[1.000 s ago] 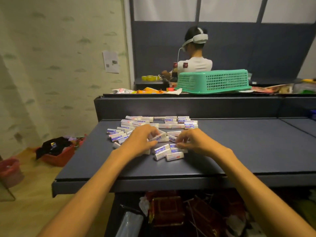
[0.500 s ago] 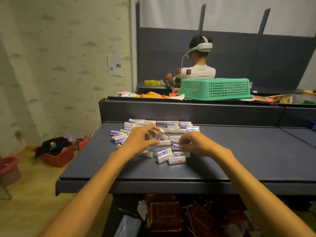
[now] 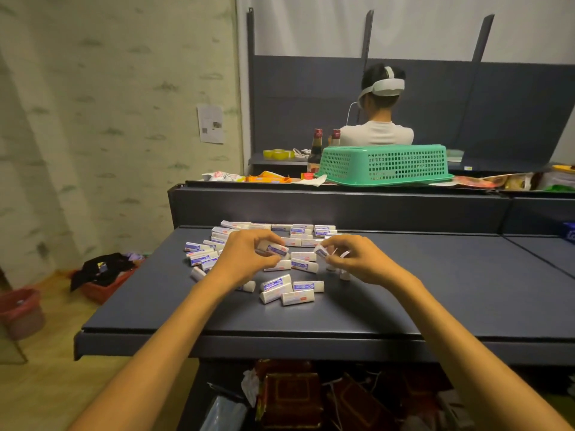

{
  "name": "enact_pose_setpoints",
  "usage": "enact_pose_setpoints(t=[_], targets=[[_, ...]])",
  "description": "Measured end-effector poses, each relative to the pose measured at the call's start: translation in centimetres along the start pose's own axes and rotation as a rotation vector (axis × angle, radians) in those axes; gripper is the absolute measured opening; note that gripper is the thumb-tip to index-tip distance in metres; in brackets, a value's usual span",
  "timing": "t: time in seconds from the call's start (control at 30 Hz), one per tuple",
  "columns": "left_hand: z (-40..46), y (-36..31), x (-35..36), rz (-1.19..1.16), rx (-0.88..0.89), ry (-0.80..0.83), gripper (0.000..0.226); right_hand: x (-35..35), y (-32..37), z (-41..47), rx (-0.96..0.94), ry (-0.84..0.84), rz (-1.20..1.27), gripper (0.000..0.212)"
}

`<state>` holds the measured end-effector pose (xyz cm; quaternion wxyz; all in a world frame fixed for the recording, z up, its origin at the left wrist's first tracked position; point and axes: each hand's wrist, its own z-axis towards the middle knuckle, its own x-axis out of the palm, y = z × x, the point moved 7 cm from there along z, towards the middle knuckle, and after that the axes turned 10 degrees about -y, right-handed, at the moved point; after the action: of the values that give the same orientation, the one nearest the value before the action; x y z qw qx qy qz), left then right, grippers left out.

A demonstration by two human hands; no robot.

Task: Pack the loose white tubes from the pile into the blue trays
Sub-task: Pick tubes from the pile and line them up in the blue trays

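A pile of white tubes with blue and red print lies scattered on the dark grey table. My left hand pinches one white tube just above the pile's middle. My right hand holds another tube by its end between thumb and fingers, to the right of the pile. More tubes lie in rows at the back and at the left. No blue tray is in sight, apart from a blue edge at the far right.
A raised dark ledge runs behind the table, with a green basket turned upside down on it and snack packets. A person with a headset sits beyond with their back to me. Red bins stand on the floor at left.
Both hands have lifted off the pile, each with a tube in its fingers. The camera has tilted up a little.
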<state>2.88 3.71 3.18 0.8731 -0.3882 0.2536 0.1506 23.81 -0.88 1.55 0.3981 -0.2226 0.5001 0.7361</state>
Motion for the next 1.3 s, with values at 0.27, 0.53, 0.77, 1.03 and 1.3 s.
enact_pose_setpoints(t=[0.27,0.53,0.77,1.03,1.3], targets=[[-0.5,-1.6,1.2,0.119,0.067,0.009,0.029,-1.5,-1.3,-0.6,0.048,-0.032,0.292,0.030],[-0.3,-2.1,1.1,0.132,0.094,-0.017,0.029,-1.2,-1.7,-0.4,0.077,-0.043,0.413,0.030],[0.6,-1.4,0.8,0.130,0.169,-0.017,0.025,-1.2,-1.1,-0.1,0.060,-0.154,0.327,0.021],[2.8,-2.9,4.7,0.034,0.269,-0.002,0.025,-4.9,-2.1,-3.3,-0.058,-0.298,0.040,0.020],[3.2,-12.9,14.9,-0.092,0.495,0.100,0.022,-14.4,-8.8,-11.3,0.076,-0.419,-0.140,0.021]])
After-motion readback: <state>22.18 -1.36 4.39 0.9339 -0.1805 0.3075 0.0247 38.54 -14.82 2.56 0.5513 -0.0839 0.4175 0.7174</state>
